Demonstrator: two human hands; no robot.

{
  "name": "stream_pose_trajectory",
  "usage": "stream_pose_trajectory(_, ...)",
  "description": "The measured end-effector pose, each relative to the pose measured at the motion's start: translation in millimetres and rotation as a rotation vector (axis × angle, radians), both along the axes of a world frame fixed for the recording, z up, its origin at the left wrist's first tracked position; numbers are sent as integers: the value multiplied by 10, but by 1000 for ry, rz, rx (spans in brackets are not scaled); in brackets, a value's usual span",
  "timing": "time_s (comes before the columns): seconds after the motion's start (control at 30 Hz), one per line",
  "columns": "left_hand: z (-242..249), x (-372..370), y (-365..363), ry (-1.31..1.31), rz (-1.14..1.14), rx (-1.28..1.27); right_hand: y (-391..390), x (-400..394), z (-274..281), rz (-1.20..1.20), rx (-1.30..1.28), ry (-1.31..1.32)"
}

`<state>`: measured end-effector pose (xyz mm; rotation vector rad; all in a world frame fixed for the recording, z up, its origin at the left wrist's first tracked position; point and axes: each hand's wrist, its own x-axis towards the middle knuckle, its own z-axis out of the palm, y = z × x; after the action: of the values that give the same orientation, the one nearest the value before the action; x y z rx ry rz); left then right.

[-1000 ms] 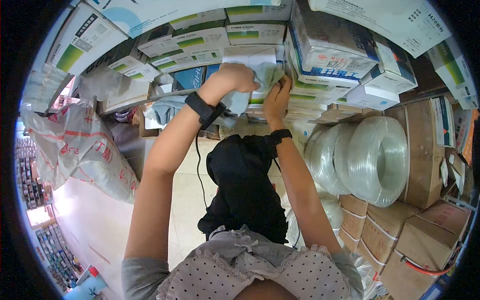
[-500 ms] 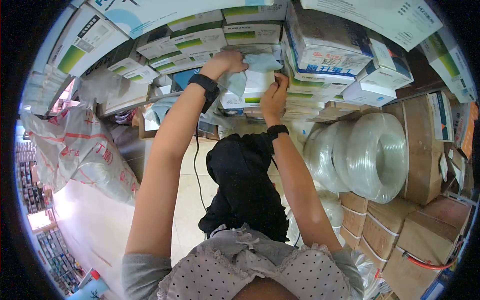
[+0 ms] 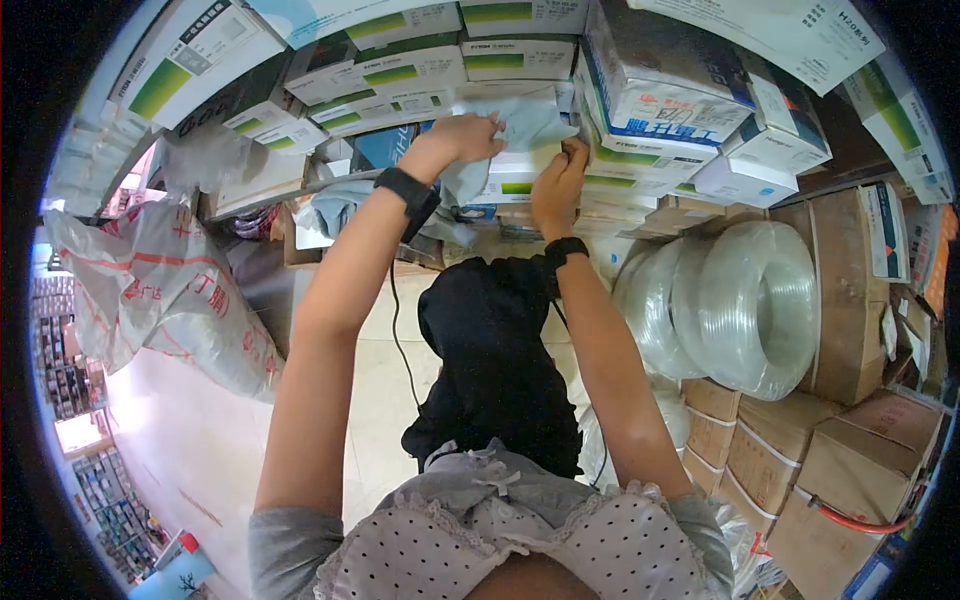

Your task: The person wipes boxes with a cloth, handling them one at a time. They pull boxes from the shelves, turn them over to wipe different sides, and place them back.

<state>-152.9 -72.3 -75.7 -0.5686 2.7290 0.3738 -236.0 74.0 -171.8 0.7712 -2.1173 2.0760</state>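
Note:
A light blue cloth [image 3: 533, 122] lies over a white box with a green label [image 3: 517, 176] at the front of the shelf. My left hand [image 3: 465, 139] has its fingers closed on the cloth, and part of it hangs below that hand over the box's left side. At the box's right end, my right hand [image 3: 560, 188] grips the edge, thumb and fingertips near the top corner. The fingertips of both hands are partly hidden.
Stacked white-and-green boxes [image 3: 520, 58] fill the shelf behind. A large carton [image 3: 660, 75] stands to the right, above coils of clear hose [image 3: 755, 310]. Left is a stuffed plastic bag [image 3: 185, 300]; another blue cloth [image 3: 338, 205] lies near my left forearm. Brown cartons [image 3: 850, 480] stand lower right.
My left hand has shifted slightly toward me with the cloth, which is now spread differently over the box. My right hand stays at the box's right end. The view has shifted a little.

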Motion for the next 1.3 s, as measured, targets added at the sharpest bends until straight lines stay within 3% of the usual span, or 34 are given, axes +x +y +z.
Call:
stream_pose_trajectory(0.13, -124, -175, -128, 150, 43, -20, -4, -27, -4, 0, 0, -9)
stream_pose_trajectory(0.23, -79, -235, -40, 121, 218, -95, 17, -46, -4, 50, 33, -56)
stream_pose_trajectory(0.43, -39, -288, -161, -2, 257, -81, 33, -82, -20, 34, 89, 7)
stream_pose_trajectory(0.63, -281, 70, -355, 310, 325, -90, 52, -54, 72, 23, 46, 73)
stream_pose_trajectory(0.73, -151, 177, -298, 220, 357, -4, 81, -45, 98, 47, 75, 63)
stream_pose_trajectory(0.83, -508, 351, -298, 582, 188, -100, 64, -68, 45, 26, 16, 165)
stream_pose_trajectory(0.93, -198, 544, 6, 337, 146, 164, 94, -82, 60, 42, 40, 162)
stream_pose_trajectory(1.1, -73, 758, 632, 446, -4, -30, 61, -65, 42, 19, 93, 93)
stream_pose_trajectory(1.23, -58, 526, 614, 438, -51, -29, 63, -73, 18, 28, 155, 35)
stream_pose_trajectory(1.3, 85, 349, 656, 295, 34, 2, 39, -68, 5, 3, 155, 61)
